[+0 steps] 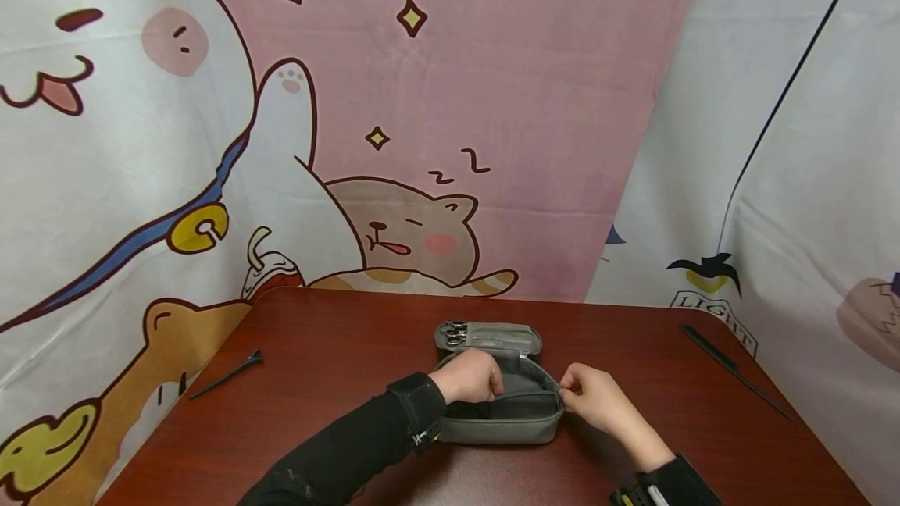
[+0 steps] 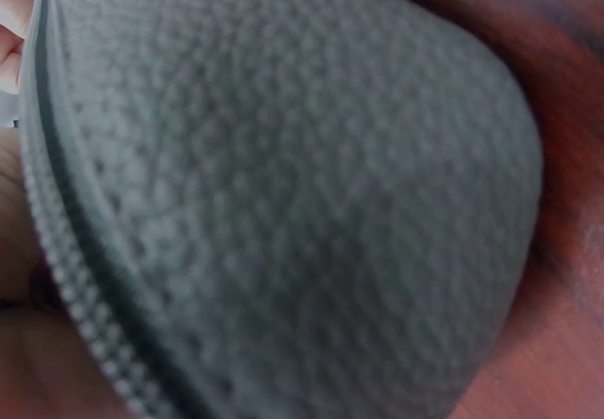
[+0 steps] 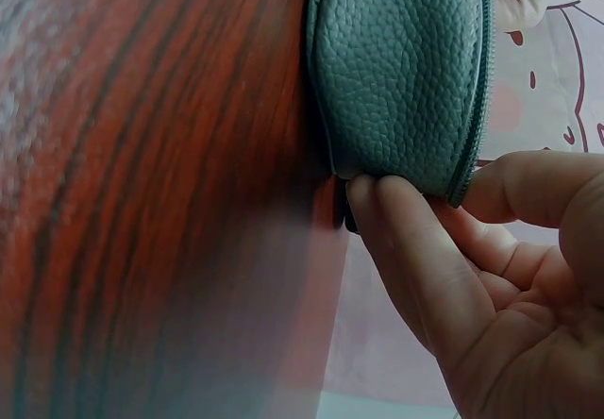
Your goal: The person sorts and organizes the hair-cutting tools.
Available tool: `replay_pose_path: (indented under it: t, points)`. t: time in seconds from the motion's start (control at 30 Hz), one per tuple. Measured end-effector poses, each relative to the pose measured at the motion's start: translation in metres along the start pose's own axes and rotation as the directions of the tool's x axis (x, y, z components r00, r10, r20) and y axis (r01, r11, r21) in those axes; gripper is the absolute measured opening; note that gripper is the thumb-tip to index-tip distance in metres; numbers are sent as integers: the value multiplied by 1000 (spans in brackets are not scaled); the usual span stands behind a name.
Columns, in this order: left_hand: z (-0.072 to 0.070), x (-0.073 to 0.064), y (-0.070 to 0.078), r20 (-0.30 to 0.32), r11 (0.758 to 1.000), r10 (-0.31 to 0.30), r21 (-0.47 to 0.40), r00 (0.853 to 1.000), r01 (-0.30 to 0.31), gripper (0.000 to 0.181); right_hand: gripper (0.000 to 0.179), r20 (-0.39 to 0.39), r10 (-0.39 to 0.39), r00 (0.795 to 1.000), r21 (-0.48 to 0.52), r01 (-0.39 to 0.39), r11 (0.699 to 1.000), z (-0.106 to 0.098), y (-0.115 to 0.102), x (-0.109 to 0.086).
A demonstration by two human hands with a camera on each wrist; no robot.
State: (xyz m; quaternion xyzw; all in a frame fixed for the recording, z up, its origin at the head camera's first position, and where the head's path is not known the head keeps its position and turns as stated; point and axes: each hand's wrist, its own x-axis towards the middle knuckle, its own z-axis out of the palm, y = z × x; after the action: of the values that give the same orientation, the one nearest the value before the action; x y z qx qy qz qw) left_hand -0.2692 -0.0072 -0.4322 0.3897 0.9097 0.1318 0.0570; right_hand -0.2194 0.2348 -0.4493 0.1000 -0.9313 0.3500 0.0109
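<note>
Here, right fingers (image 3: 425,249) pinch the grey case (image 1: 499,432) while left fingers (image 1: 495,381) dip inside, their grip hidden.

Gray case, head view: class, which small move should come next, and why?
Probably lift the left hand out of the gray case while the right hand steadies it: the left hand reaches inside, the right pinches the right end, and the lid lies open behind, leaving the way up clear.
</note>
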Motion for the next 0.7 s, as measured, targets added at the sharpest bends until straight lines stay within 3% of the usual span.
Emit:
replay_pose_path:
  t: [0.7]
  points:
    - [2, 4, 6, 32, 994, -71, 85, 997, 68, 13, 13, 12, -6, 1000, -1, 6, 1000, -1, 0, 0]
